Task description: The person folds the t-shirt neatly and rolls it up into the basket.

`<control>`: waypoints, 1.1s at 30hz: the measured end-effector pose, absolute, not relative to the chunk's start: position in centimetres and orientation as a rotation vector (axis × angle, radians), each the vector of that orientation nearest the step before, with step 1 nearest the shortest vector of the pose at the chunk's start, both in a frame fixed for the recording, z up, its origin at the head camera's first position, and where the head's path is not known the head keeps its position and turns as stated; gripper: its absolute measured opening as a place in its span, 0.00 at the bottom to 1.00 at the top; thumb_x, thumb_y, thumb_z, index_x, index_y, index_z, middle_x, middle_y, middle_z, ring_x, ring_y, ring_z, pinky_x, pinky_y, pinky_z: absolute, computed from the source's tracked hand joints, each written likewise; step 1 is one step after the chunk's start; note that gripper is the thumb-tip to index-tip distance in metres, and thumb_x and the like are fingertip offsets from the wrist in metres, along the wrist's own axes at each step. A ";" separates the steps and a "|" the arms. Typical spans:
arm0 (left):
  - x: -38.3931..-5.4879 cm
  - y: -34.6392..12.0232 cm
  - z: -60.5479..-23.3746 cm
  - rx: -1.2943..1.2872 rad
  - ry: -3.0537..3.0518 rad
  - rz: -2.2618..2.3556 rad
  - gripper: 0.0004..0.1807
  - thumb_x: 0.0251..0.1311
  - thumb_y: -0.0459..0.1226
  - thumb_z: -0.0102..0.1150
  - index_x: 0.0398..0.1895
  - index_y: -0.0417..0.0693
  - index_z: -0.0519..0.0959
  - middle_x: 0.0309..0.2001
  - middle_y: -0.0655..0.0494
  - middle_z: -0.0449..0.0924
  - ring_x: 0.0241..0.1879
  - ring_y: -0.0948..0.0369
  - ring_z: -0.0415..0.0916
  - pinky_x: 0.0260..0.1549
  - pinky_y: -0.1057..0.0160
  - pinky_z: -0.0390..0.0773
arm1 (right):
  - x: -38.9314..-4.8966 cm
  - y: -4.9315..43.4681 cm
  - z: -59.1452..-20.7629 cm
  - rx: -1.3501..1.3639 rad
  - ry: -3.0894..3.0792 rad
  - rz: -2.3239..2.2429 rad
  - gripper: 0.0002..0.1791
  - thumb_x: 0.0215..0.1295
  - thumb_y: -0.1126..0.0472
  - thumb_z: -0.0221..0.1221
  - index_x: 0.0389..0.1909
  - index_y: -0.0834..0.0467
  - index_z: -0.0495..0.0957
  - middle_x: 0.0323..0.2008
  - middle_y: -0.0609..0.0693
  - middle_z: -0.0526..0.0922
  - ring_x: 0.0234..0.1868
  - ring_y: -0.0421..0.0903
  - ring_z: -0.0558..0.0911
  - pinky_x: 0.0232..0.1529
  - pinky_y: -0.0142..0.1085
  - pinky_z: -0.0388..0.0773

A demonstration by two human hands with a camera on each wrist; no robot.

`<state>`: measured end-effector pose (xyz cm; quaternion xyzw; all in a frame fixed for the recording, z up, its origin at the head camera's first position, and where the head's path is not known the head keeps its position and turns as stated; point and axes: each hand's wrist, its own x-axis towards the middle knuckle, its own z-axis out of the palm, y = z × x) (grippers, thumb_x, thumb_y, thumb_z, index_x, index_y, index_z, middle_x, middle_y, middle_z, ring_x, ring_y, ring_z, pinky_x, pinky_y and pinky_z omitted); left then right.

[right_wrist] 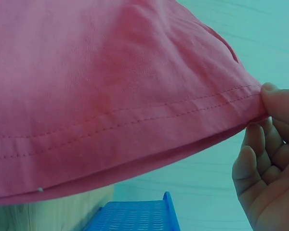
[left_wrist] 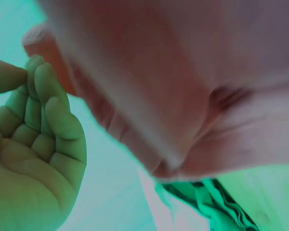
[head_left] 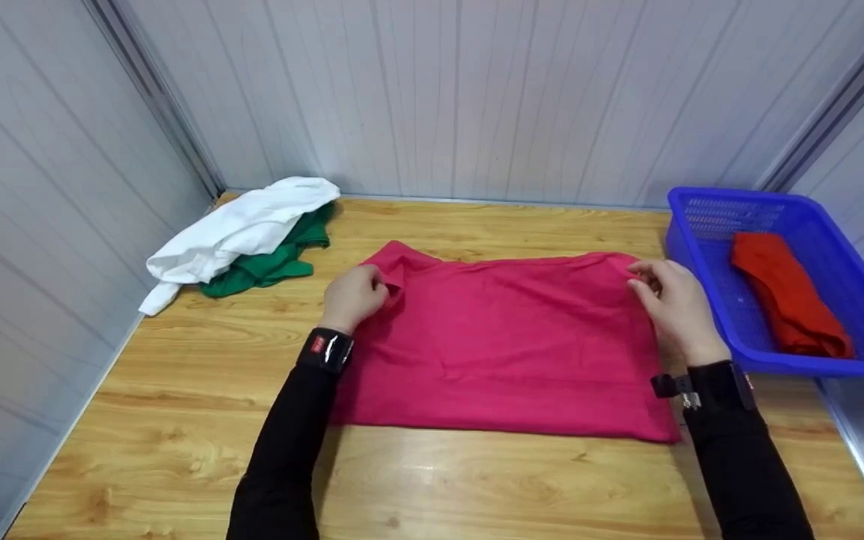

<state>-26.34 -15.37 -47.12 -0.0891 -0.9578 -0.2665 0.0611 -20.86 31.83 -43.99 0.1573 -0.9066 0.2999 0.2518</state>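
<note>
A deep pink T-shirt [head_left: 514, 345] is spread sideways on the wooden table, folded over with a straight front edge and a bunched far left corner. At that corner the left hand [head_left: 355, 296] pinches the cloth between thumb and fingers; in the left wrist view its curled fingers [left_wrist: 55, 106] meet the thumb beside a hanging fold. The right hand [head_left: 676, 300] grips the far right corner. Up close in the right wrist view, its thumb [right_wrist: 282, 103] presses the double-stitched hem [right_wrist: 135, 120] against the fingers, holding the edge raised.
A blue plastic basket [head_left: 702, 292] with a folded orange-red cloth [head_left: 788, 292] stands at the right, close beside the right hand. White cloth [head_left: 244, 229] and green cloth [head_left: 267, 266] lie heaped at the back left. Pale panel walls [head_left: 477, 97] enclose the wooden table [head_left: 417, 487].
</note>
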 end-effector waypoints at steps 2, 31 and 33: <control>-26.7 -15.8 -46.7 -0.202 -2.881 -0.826 0.06 0.56 0.33 0.52 0.26 0.45 0.79 0.24 0.52 0.78 0.25 0.53 0.74 0.24 0.56 0.71 | -20.8 31.8 -44.0 0.435 -2.447 0.815 0.08 0.61 0.73 0.64 0.42 0.67 0.82 0.28 0.56 0.78 0.31 0.45 0.73 0.34 0.30 0.65; -29.4 -18.6 -49.4 0.234 -3.082 -0.711 0.13 0.58 0.35 0.56 0.17 0.44 0.71 0.37 0.40 0.83 0.42 0.45 0.80 0.38 0.46 0.80 | -19.6 31.3 -43.8 0.414 -2.396 0.841 0.06 0.61 0.71 0.65 0.39 0.63 0.82 0.28 0.53 0.82 0.29 0.39 0.71 0.31 0.29 0.63; -29.5 -18.6 -49.5 0.211 -3.079 -0.696 0.12 0.58 0.35 0.57 0.18 0.42 0.72 0.39 0.39 0.83 0.43 0.44 0.80 0.40 0.46 0.81 | -19.5 31.2 -43.8 0.399 -2.398 0.865 0.06 0.61 0.71 0.65 0.39 0.63 0.83 0.29 0.53 0.82 0.29 0.36 0.71 0.31 0.28 0.63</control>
